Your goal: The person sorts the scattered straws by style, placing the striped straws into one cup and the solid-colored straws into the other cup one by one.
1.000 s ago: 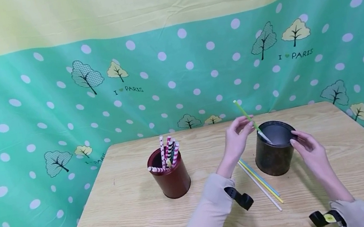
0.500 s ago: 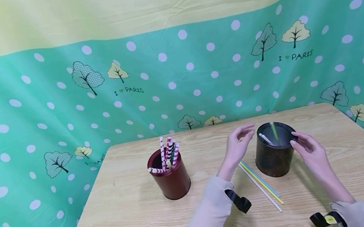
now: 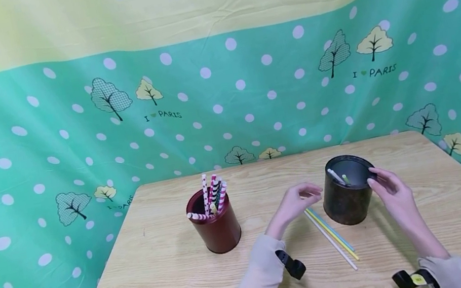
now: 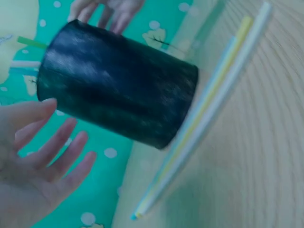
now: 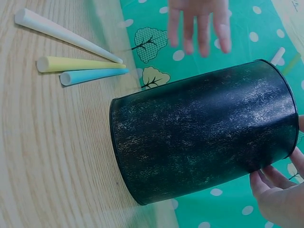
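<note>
A black can (image 3: pixel 347 207) stands upright on the table, with a white straw (image 3: pixel 335 176) and a green straw (image 3: pixel 346 179) leaning inside it. My right hand (image 3: pixel 395 193) holds the can at its right rim between thumb and fingers. Left of the can hovers my left hand (image 3: pixel 294 203), fingers relaxed and apart from it, holding nothing. Between that hand and the can's base lie three straws side by side: white (image 5: pixel 66 34), yellow (image 5: pixel 80 64) and light blue (image 5: pixel 95 76). The lower ends of the straws in the can are hidden by its wall.
To the left stands a dark red can (image 3: pixel 221 232) holding several striped and dotted paper straws (image 3: pixel 206 193). The wooden table (image 3: pixel 166 279) ends at the back against a green dotted curtain (image 3: pixel 192 135).
My left hand let go of the green straw, which dropped into the black can. The hand then moved down and slightly left. My right hand stays on the rim.
</note>
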Available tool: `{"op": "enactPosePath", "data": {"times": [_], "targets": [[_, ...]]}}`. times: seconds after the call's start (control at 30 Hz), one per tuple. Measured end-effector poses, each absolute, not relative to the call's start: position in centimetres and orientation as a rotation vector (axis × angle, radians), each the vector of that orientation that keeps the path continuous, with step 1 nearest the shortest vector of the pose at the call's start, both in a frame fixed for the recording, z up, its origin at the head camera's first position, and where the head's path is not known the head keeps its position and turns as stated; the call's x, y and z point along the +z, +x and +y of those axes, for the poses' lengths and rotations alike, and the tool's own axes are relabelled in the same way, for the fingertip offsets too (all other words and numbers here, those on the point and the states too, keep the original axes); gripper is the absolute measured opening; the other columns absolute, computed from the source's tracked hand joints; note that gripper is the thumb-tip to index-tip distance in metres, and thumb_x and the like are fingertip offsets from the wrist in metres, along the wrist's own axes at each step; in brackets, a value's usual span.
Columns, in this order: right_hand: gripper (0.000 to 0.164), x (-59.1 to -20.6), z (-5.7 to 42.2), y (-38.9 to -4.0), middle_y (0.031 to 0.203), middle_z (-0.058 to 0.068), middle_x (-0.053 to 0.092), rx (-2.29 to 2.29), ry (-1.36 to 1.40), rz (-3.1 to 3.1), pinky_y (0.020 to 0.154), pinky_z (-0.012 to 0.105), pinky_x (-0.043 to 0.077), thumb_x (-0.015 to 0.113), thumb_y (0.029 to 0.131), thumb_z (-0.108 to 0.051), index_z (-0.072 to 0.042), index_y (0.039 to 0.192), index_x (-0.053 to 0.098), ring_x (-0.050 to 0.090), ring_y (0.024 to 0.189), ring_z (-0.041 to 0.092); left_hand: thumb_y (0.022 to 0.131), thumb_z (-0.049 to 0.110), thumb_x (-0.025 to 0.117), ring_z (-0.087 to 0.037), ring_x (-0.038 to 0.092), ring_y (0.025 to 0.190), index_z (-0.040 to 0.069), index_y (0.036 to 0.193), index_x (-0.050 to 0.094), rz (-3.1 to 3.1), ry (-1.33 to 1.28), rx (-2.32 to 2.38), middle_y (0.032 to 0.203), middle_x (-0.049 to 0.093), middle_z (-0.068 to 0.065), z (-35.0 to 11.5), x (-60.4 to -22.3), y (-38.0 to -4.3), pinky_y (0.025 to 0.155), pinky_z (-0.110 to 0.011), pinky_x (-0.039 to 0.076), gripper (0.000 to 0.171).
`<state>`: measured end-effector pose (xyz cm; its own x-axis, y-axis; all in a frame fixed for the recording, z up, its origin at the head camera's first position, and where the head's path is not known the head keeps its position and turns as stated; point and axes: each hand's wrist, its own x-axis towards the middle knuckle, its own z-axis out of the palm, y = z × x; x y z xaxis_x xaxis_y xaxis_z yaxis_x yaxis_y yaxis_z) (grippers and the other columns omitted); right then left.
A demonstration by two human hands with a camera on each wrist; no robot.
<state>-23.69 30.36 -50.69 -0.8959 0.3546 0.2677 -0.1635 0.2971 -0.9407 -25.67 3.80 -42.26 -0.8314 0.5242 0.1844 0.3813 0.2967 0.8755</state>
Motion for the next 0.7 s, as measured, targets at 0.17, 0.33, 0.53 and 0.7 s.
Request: {"op": "enactPosePath", "data": {"times": [0.17,0.33,0.53,0.7], "targets": [[0.044,-50.7,30.3,-23.7,0.131,-0.003,0.042,1.633,-0.176,-2.135,0.084,0.005,0.034,0.056,0.085,-0.035,-0.024,0.127,0.048,0.039,0.118,0.006,0.081,0.004,0.06,-0.002,0.054,0.081,0.003,0.096,0.064,2.387,0.977,1.305,0.092,0.064,-0.002,3.3,-43.0,-25.7,0.072,-0.014,0.042,0.016],[0.044,-50.8,30.3,-23.8,0.129,-0.002,0.043,1.68,-0.168,-2.098,0.084,0.005,0.033,0.058,0.084,-0.031,-0.022,0.126,0.049,0.04,0.116,0.006,0.078,-0.002,0.061,-0.006,0.055,0.084,0.001,0.095,0.064,2.334,1.073,1.111,0.094,0.064,-0.006,3.1,-43.3,-25.5,0.074,-0.015,0.042,0.017],[0.044,-50.7,30.3,-23.8,0.129,-0.002,0.044,1.696,-0.18,-2.084,0.084,0.005,0.033,0.058,0.084,-0.03,-0.021,0.126,0.049,0.04,0.116,0.005,0.076,-0.007,0.061,-0.013,0.057,0.085,0.001,0.094,0.065,2.294,1.068,0.982,0.092,0.065,-0.008,3.0,-43.9,-25.2,0.069,-0.012,0.04,0.021],[0.045,-50.8,30.4,-23.9,0.13,-0.002,0.043,1.679,-0.176,-2.106,0.084,0.004,0.033,0.057,0.084,-0.031,-0.022,0.127,0.048,0.039,0.117,0.005,0.075,-0.004,0.063,-0.009,0.057,0.085,0.004,0.095,0.066,2.345,1.101,0.848,0.093,0.065,-0.003,3.0,-44.3,-25.1,0.072,-0.012,0.04,0.022]]}}
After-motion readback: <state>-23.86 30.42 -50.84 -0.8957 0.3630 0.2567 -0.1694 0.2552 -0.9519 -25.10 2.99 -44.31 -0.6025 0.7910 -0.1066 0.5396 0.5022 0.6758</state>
